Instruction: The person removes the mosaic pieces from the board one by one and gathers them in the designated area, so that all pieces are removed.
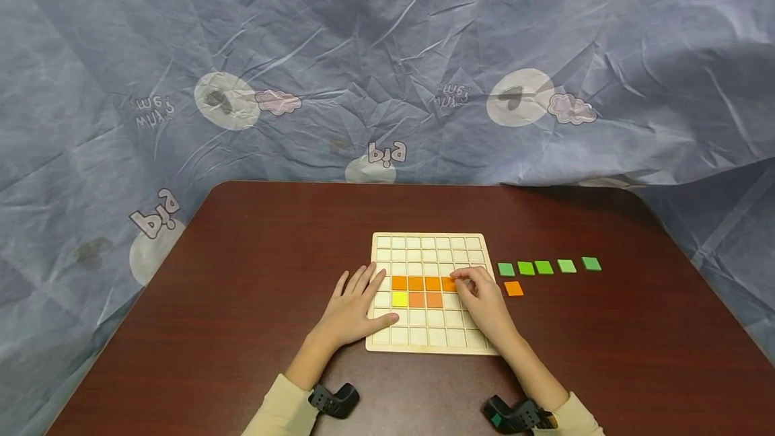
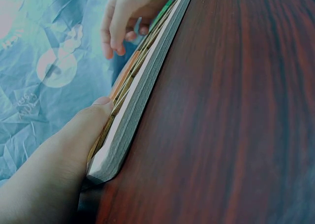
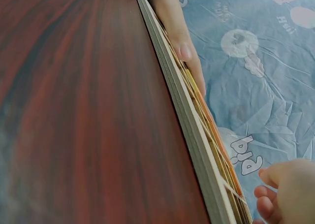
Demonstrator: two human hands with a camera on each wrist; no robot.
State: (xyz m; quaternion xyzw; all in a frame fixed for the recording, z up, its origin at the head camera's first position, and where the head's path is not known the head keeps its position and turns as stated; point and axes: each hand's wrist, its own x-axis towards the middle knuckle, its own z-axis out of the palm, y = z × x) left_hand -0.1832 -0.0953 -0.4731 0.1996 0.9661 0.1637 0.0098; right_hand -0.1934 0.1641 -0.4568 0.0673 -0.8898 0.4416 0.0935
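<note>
A pale wooden grid board lies flat on the table. Four orange tiles, among them the rightmost one, line one row of cells; below them sit a yellow tile and two darker orange tiles. My left hand rests on the board's left edge with fingers spread, its thumb along the near part. My right hand is over the right side, fingertips right at the rightmost orange tile. Its fingers bend loosely downward in the left wrist view, and no tile shows between them.
Right of the board, several green tiles, including a middle one, lie in a row on the brown table. A loose orange tile lies below that row. A blue-grey printed cloth hangs behind the table.
</note>
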